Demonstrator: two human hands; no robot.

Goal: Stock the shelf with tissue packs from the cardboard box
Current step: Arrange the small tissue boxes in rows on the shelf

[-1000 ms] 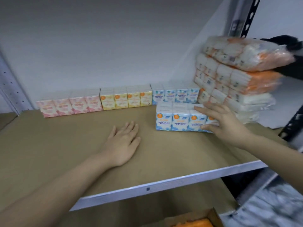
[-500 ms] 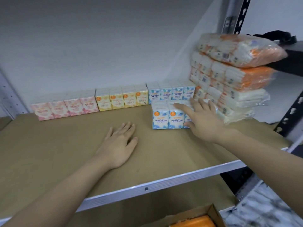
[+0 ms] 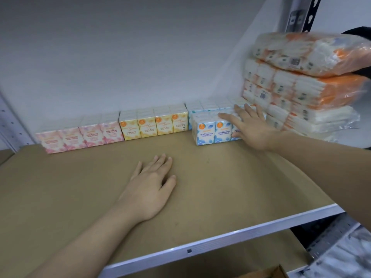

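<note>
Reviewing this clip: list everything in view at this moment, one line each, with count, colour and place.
pink packs: four-pack, pink, back row, far left
yellow packs: four-pack, yellow, back row, middle
rear blue packs: one row, blue and white, back row, mostly hidden
front blue packs: one row, blue and white, in front of the rear blue row
orange bundles: stack, orange and white in clear wrap, right end of shelf
shelf: one, brown board with metal edge
box: one, cardboard, corner only, bottom edge
left hand: flat on the shelf
right hand: fingers straight against the front blue packs
</note>
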